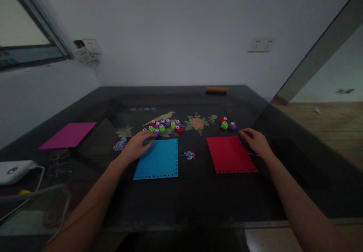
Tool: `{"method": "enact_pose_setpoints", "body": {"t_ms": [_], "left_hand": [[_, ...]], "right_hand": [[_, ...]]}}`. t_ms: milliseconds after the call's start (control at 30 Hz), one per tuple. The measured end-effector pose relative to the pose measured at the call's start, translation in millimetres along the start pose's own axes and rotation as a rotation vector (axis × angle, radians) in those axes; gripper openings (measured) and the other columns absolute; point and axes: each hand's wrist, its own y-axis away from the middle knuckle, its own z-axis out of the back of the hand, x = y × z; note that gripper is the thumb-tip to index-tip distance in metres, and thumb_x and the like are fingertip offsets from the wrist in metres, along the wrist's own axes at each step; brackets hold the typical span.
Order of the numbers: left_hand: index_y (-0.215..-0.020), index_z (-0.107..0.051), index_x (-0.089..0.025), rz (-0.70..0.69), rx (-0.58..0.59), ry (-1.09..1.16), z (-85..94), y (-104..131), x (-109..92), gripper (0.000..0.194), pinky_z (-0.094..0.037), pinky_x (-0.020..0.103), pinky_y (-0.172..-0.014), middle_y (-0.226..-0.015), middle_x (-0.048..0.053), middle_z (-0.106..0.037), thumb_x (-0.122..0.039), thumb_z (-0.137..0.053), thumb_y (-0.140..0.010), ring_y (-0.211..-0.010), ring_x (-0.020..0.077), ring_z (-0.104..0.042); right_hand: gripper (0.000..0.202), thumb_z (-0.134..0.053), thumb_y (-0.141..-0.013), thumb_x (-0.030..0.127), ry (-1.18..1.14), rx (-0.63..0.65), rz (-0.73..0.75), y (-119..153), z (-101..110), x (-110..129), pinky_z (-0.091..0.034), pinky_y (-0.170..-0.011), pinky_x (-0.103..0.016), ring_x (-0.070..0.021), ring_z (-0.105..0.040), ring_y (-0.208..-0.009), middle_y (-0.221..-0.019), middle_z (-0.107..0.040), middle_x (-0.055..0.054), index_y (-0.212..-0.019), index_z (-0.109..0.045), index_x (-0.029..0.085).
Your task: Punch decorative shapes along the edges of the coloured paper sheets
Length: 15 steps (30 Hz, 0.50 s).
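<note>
My left hand [138, 145] is over the top left corner of a blue sheet [159, 159] with holes along its right and bottom edges. Its fingers are apart, near a cluster of red, green and purple eyeball pieces [162, 128]; nothing shows in them. On the right, my right hand [255, 141] hovers by the top right corner of a red sheet [231, 154], its fingers bent close together; what they hold, if anything, is too small to tell. Small colored bits [190, 155] lie between the sheets, and more bits [120, 143] lie beside my left wrist.
Three eyeball pieces [224, 125] sit behind the red sheet. A magenta sheet [69, 135] lies at the left, near a white device [15, 171] with cables. An orange-brown bar [217, 89] rests at the table's back edge, before the wall.
</note>
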Motion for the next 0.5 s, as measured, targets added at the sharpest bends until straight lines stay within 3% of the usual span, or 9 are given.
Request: {"method": "enact_pose_setpoints", "body": {"t_ms": [300,500], "left_hand": [[-0.113,-0.058,-0.019,0.022,0.119,0.071,0.9,3.1,6.1,0.041,-0.04,0.043,-0.098,-0.118,0.009,-0.058,-0.047,-0.05,-0.084,-0.111,0.0259,-0.054],[-0.117,-0.057,-0.018,0.059,0.165,0.083,-1.3,5.1,15.4,0.052,-0.038,0.041,-0.099,-0.118,0.01,-0.056,-0.053,-0.057,-0.078,-0.112,0.0263,-0.052]], "right_hand": [[0.036,-0.048,-0.078,0.045,-0.036,-0.053,-0.007,2.0,0.3,4.4,-0.047,-0.067,-0.037,-0.0245,-0.063,-0.075,-0.088,-0.069,-0.011,-0.091,-0.066,0.017],[0.029,-0.05,-0.079,0.039,-0.118,-0.046,0.134,8.2,-7.4,52.5,-0.047,-0.075,-0.039,-0.0256,-0.063,-0.084,-0.093,-0.068,-0.012,-0.09,-0.065,0.017]]}}
